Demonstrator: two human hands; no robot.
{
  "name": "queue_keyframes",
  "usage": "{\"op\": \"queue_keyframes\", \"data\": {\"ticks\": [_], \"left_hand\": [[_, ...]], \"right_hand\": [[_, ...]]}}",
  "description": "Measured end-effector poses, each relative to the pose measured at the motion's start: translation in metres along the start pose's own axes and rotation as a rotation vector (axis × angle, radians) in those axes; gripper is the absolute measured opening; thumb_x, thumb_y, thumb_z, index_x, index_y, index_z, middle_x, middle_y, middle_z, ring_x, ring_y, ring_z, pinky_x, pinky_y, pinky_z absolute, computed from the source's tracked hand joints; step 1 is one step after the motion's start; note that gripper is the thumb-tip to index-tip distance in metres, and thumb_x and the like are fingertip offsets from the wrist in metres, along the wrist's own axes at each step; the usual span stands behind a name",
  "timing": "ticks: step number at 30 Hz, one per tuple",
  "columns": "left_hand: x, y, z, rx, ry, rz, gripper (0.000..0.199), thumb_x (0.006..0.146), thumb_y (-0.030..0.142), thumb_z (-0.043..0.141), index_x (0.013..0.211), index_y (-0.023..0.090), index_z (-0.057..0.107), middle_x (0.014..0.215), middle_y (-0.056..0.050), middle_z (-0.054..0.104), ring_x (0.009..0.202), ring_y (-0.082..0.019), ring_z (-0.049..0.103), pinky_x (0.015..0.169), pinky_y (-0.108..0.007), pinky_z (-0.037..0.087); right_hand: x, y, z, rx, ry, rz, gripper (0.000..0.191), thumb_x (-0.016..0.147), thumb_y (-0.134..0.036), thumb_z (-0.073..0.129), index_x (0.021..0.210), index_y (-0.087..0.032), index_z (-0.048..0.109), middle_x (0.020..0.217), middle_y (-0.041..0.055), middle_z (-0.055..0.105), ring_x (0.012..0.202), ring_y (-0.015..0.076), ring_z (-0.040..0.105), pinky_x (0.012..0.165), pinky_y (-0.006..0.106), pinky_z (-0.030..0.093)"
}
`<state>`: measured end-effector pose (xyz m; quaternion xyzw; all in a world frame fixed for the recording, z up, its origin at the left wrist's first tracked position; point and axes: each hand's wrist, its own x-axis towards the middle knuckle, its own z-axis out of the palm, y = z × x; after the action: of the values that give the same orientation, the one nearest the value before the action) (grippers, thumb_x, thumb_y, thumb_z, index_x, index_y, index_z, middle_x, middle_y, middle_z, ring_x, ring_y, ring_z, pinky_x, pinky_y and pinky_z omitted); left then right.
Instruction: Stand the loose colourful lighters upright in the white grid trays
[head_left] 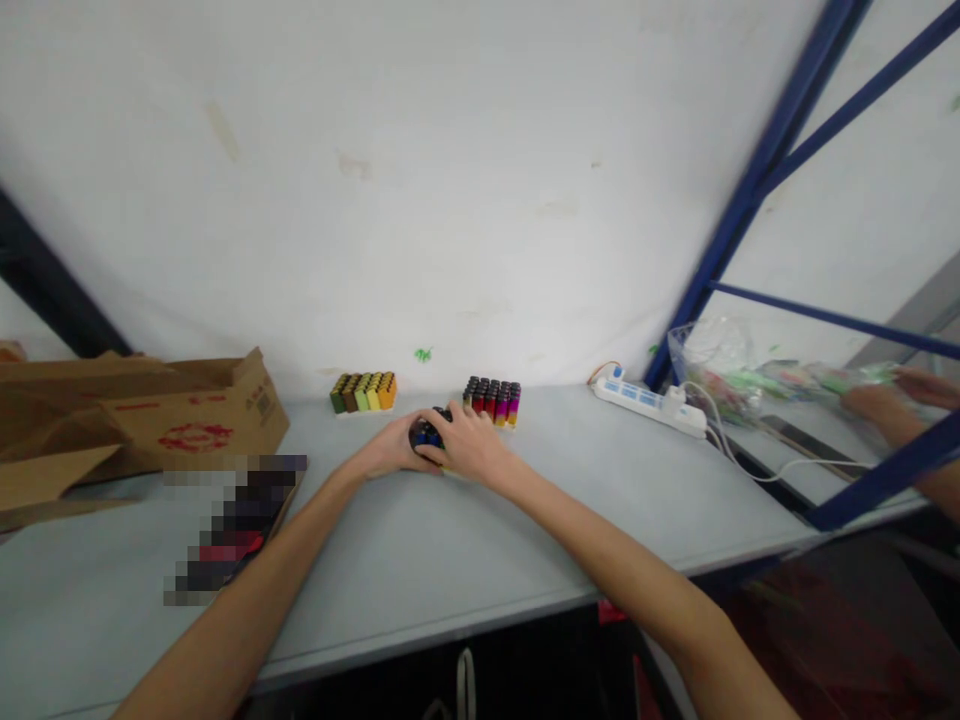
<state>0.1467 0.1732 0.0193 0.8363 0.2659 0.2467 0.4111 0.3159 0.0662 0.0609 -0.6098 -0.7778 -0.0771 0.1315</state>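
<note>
In the middle of the table, my left hand (394,447) and my right hand (474,445) close around a cluster of dark blue lighters (426,436) with black tops. My fingers hide most of that cluster. Behind and to the left stands a block of lighters in green, brown, yellow and orange (364,393). Just beyond my right hand, a second block of red, orange and purple lighters (493,402) with black tops stands upright in rows on a pale base.
An open cardboard box (202,410) sits at the left, with a blurred-out dark object (244,525) before it. A white power strip (651,402) with cables lies at the right beside a blue metal frame (720,240). Past it are plastic bags (720,375) and another person's hands (885,405).
</note>
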Motion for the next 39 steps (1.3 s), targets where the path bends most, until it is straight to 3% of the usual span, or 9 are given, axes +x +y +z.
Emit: {"op": "queue_keyframes", "data": {"ticks": [4,7,10,17,19,22,25,30,39], "left_hand": [[0.003,0.014,0.019,-0.199,-0.091,0.027,0.094,0.055,0.036,0.095,0.136,0.022,0.051,0.132,-0.008,0.067,0.126,-0.032,0.061,0.103,-0.045,0.054],[0.011,0.028,0.042,-0.303,-0.150,-0.010,0.100,0.062,0.035,0.093,0.145,0.024,0.039,0.122,-0.008,0.072,0.118,-0.029,0.067,0.101,-0.047,0.055],[0.024,0.040,0.075,-0.342,-0.147,-0.003,0.090,0.067,0.040,0.091,0.140,0.022,0.041,0.111,-0.007,0.075,0.107,-0.027,0.072,0.096,-0.045,0.056],[0.051,0.071,0.151,-0.115,0.022,0.079,0.051,0.085,0.054,0.072,0.120,0.020,0.059,0.112,-0.008,0.075,0.103,-0.027,0.071,0.094,-0.041,0.054],[0.056,0.079,0.167,-0.020,0.108,0.056,0.044,0.092,0.055,0.062,0.119,0.021,0.060,0.100,-0.005,0.075,0.093,-0.025,0.070,0.087,-0.040,0.055],[0.064,0.085,0.186,0.025,0.277,0.081,0.038,0.095,0.052,0.058,0.117,0.021,0.060,0.107,-0.007,0.071,0.097,-0.025,0.068,0.091,-0.041,0.054],[0.069,0.082,0.197,0.048,0.385,0.124,0.033,0.098,0.047,0.055,0.120,0.023,0.058,0.118,-0.009,0.067,0.110,-0.025,0.065,0.100,-0.042,0.052],[0.070,0.077,0.194,-0.054,0.340,0.131,0.034,0.101,0.045,0.052,0.128,0.025,0.057,0.122,-0.007,0.069,0.110,-0.023,0.066,0.100,-0.039,0.052],[0.067,0.087,0.190,0.124,0.366,0.188,0.030,0.105,0.038,0.040,0.121,0.023,0.061,0.121,-0.008,0.066,0.120,-0.023,0.060,0.111,-0.040,0.043]], "right_hand": [[-0.022,0.023,-0.010,0.110,0.023,0.039,0.051,0.101,-0.061,0.046,0.142,-0.031,0.052,0.119,0.0115,0.061,0.101,0.0264,0.066,0.087,0.039,0.051],[-0.041,0.054,-0.021,0.277,0.043,0.052,0.050,0.103,-0.058,0.046,0.139,-0.025,0.055,0.115,0.0106,0.066,0.102,0.0243,0.066,0.089,0.035,0.050],[-0.060,0.090,-0.031,0.376,0.051,0.064,0.044,0.102,-0.054,0.052,0.131,-0.022,0.062,0.111,0.0091,0.072,0.102,0.0230,0.067,0.091,0.033,0.048],[-0.089,0.171,-0.034,0.533,-0.004,0.315,0.042,0.095,-0.055,0.060,0.115,-0.021,0.074,0.114,0.0059,0.076,0.103,0.0240,0.069,0.093,0.033,0.050],[-0.093,0.186,-0.027,0.700,-0.049,0.443,0.044,0.093,-0.057,0.059,0.110,-0.020,0.075,0.109,0.0058,0.077,0.096,0.0223,0.069,0.085,0.031,0.053],[-0.098,0.198,-0.014,0.965,-0.088,0.598,0.047,0.091,-0.058,0.060,0.108,-0.017,0.075,0.098,0.0059,0.078,0.080,0.0189,0.069,0.069,0.027,0.053],[-0.101,0.200,-0.004,1.016,-0.015,0.642,0.047,0.089,-0.059,0.062,0.105,-0.017,0.075,0.094,0.0050,0.078,0.079,0.0184,0.068,0.066,0.025,0.052],[-0.100,0.196,0.004,0.868,0.077,0.665,0.050,0.091,-0.063,0.054,0.101,-0.019,0.076,0.098,0.0050,0.078,0.086,0.0202,0.068,0.076,0.029,0.054],[-0.089,0.191,0.005,0.647,0.072,0.683,0.054,0.098,-0.061,0.044,0.101,-0.019,0.077,0.104,0.0092,0.078,0.095,0.0235,0.069,0.091,0.035,0.050]]}}
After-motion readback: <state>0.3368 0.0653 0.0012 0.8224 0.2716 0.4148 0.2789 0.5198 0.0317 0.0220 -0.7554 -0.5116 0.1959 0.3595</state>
